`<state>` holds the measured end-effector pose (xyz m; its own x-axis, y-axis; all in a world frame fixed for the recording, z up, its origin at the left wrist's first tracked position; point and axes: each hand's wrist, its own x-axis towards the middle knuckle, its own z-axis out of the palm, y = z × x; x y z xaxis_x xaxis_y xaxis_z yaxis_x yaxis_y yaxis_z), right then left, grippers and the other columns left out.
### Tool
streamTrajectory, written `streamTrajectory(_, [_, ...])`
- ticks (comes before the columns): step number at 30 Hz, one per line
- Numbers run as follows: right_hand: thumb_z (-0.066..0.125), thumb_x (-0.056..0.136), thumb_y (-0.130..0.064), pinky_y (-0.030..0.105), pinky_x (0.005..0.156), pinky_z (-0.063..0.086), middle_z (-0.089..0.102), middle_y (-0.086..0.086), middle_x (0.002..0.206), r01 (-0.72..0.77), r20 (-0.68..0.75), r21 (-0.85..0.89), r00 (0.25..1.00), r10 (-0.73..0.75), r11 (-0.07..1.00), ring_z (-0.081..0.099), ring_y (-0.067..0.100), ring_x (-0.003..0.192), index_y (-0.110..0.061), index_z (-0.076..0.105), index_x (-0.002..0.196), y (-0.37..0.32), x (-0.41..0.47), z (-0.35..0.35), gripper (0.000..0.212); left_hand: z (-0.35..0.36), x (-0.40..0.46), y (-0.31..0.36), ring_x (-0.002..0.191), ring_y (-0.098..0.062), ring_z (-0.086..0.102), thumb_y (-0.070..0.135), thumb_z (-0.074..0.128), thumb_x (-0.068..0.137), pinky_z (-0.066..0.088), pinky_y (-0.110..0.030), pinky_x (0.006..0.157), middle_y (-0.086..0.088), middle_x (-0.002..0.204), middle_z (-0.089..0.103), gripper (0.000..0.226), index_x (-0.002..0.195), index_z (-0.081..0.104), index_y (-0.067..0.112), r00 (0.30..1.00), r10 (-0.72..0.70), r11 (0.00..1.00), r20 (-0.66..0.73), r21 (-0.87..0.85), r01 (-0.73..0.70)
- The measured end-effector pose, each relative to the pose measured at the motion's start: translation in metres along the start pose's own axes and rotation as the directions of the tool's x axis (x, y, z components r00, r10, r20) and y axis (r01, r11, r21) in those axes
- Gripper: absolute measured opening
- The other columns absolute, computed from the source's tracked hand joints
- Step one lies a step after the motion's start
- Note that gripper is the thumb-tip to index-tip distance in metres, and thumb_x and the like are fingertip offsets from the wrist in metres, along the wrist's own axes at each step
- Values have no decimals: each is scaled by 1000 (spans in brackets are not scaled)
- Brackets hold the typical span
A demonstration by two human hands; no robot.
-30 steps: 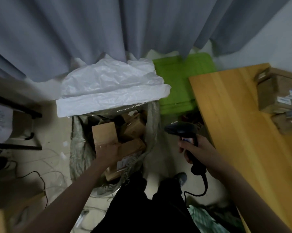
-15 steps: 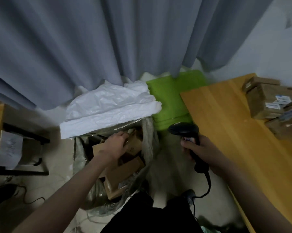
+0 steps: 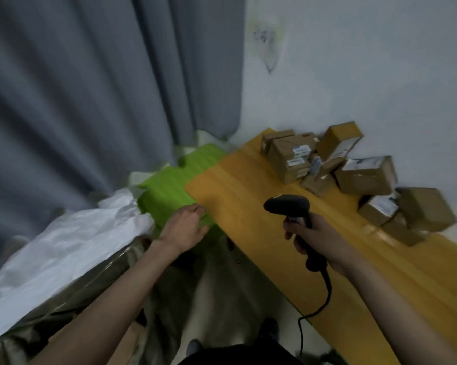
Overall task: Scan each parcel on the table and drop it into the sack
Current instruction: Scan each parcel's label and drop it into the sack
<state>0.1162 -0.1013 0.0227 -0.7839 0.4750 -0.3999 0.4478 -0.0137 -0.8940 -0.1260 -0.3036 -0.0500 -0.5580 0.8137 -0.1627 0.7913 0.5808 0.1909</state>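
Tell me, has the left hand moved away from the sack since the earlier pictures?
Yes. The left hand has left the sack and moved right, toward the corner of the table; it holds nothing.

Yellow wooden table (image 3: 251,206) with cardboard parcels (image 3: 354,169) heaped at its far end

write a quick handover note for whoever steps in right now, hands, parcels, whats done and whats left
Left hand: empty, fingers relaxed, over the green mat near the table's corner.
Right hand: grips the black corded barcode scanner above the table.
Cardboard parcels: heaped at the table's far end by the wall.
Sack: on the floor at left, white rim folded over; contents hidden.
Left: scan each parcel in the heap and drop it into the sack.
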Motion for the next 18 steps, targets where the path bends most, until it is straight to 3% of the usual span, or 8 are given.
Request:
streamTrajectory(6, [60, 99, -18, 30, 56, 48, 69, 11, 87, -23, -227, 53, 973, 35, 998, 57, 18, 59, -8, 62, 105, 34, -38, -107, 12, 7, 81, 106, 132, -24, 49, 44, 54, 97, 37, -35, 112, -2, 145, 51, 59, 148, 44, 17, 985, 171, 985, 24, 28, -172])
streamTrajectory(13, [60, 97, -13, 31, 52, 47, 70, 14, 86, -36, -376, 100, 924, 71, 994, 57, 18, 55, -4, 63, 100, 60, -52, -179, 10, 1, 142, 211, 135, -23, 46, 46, 52, 99, 38, -36, 111, -4, 148, 48, 58, 148, 43, 16, 943, 328, 939, 57, 86, -332])
streamTrajectory(18, [61, 96, -12, 29, 52, 48, 69, 2, 71, -56, -433, 150, 894, 117, 987, 58, 15, 54, -2, 64, 101, 68, -38, -207, 12, -12, 190, 254, 134, -24, 46, 46, 54, 98, 39, -38, 110, -3, 149, 47, 59, 148, 43, 17, 917, 394, 908, 67, 127, -400])
